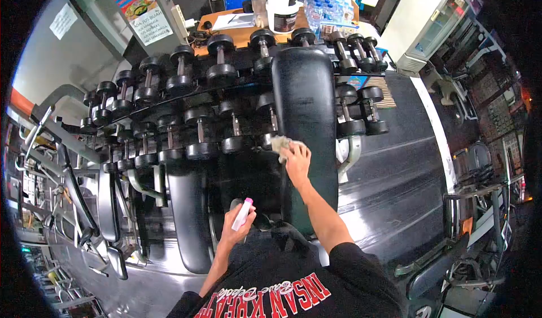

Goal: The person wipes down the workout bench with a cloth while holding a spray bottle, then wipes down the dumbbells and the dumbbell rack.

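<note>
My right hand point(297, 159) presses a crumpled, light-coloured cloth point(280, 144) against the left edge of a black padded bench point(307, 109). The bench runs upright through the middle of the view, in front of the dumbbell rack. Lower and to the left, my left hand point(238, 223) is wrapped round a small white bottle point(241, 216) with a pink top, held at a tilt. Part of the cloth is hidden under my fingers.
Two rows of black dumbbells point(221, 58) stretch across behind the bench. A second black bench pad point(189, 216) lies at the left. Beyond the rack, a desk point(240, 35) holds water bottles point(333, 7) and a white tub point(281, 1). Gym machines stand at both sides.
</note>
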`<action>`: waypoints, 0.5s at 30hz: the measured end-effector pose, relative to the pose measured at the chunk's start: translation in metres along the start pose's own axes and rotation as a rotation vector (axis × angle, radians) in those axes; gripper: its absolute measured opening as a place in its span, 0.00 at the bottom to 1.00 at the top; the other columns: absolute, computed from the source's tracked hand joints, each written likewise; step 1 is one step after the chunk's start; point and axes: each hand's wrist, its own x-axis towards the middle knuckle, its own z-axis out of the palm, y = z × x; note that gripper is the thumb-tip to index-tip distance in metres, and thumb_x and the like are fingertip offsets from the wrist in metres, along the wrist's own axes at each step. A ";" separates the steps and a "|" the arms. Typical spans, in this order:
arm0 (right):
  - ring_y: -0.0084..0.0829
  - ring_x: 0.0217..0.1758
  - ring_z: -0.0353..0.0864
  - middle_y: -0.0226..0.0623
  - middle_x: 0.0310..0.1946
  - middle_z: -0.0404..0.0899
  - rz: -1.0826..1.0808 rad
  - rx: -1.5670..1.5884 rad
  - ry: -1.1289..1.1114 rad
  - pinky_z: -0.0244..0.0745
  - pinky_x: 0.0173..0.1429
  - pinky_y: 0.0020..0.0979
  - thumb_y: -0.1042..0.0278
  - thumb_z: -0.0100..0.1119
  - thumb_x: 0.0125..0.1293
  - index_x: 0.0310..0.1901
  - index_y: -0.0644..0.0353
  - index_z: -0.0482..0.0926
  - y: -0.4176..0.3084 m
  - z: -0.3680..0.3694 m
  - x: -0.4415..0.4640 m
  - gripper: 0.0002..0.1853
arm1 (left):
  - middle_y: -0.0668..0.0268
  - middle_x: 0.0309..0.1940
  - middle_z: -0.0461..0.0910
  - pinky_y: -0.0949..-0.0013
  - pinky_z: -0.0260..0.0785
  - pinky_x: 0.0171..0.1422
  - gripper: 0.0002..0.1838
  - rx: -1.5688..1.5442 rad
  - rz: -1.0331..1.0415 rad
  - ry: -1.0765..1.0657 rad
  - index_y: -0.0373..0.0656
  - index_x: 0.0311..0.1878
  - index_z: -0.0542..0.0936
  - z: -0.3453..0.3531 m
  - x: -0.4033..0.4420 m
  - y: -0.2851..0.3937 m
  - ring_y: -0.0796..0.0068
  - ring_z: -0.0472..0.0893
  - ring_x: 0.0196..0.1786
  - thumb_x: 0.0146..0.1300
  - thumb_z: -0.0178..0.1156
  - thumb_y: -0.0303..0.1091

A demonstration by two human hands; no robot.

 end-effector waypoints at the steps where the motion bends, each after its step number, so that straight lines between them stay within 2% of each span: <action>1: 0.39 0.59 0.70 0.31 0.51 0.76 -0.030 -0.025 -0.050 0.62 0.64 0.46 0.73 0.58 0.54 0.44 0.45 0.82 0.002 0.001 -0.018 0.15 | 0.75 0.23 0.75 0.80 0.64 0.28 0.07 -0.005 0.002 -0.002 0.40 0.43 0.79 0.001 0.000 0.000 0.88 0.71 0.23 0.64 0.63 0.31; 3: 0.38 0.59 0.70 0.30 0.50 0.75 -0.088 -0.071 -0.167 0.63 0.64 0.47 0.72 0.57 0.56 0.45 0.43 0.82 0.008 -0.002 -0.058 0.15 | 0.74 0.24 0.75 0.79 0.66 0.28 0.07 -0.002 -0.025 -0.026 0.40 0.43 0.79 0.003 0.000 0.001 0.88 0.72 0.24 0.65 0.63 0.31; 7: 0.37 0.61 0.69 0.27 0.54 0.75 -0.188 -0.029 -0.260 0.64 0.64 0.45 0.73 0.57 0.53 0.42 0.43 0.84 0.041 -0.018 -0.112 0.15 | 0.74 0.24 0.76 0.79 0.67 0.28 0.07 -0.027 -0.037 -0.043 0.40 0.42 0.79 0.008 0.003 -0.002 0.88 0.73 0.24 0.65 0.62 0.32; 9: 0.38 0.58 0.71 0.28 0.51 0.76 -0.146 -0.068 -0.365 0.68 0.61 0.44 0.72 0.57 0.53 0.40 0.44 0.85 0.075 -0.030 -0.112 0.14 | 0.73 0.25 0.76 0.78 0.67 0.28 0.07 0.001 0.048 -0.061 0.39 0.42 0.78 0.008 0.007 0.002 0.87 0.73 0.24 0.65 0.62 0.31; 11: 0.41 0.54 0.74 0.32 0.48 0.78 -0.074 -0.064 -0.273 0.72 0.58 0.42 0.73 0.56 0.53 0.39 0.45 0.85 0.111 -0.052 -0.103 0.14 | 0.71 0.25 0.77 0.77 0.66 0.30 0.07 0.002 0.030 -0.060 0.38 0.42 0.79 0.008 0.008 0.011 0.86 0.73 0.25 0.63 0.63 0.30; 13: 0.46 0.50 0.78 0.37 0.47 0.79 0.220 -0.091 -0.249 0.75 0.54 0.44 0.72 0.57 0.56 0.41 0.48 0.85 0.144 -0.063 -0.100 0.13 | 0.69 0.26 0.78 0.76 0.66 0.31 0.08 0.005 0.015 -0.055 0.37 0.43 0.80 0.008 0.010 0.015 0.84 0.74 0.27 0.62 0.64 0.29; 15: 0.50 0.49 0.80 0.42 0.48 0.81 0.695 -0.136 -0.216 0.75 0.54 0.46 0.67 0.58 0.58 0.44 0.50 0.84 0.174 -0.063 -0.096 0.12 | 0.68 0.26 0.79 0.75 0.66 0.31 0.08 0.032 0.064 -0.044 0.37 0.42 0.80 0.007 0.011 0.016 0.84 0.74 0.26 0.62 0.64 0.29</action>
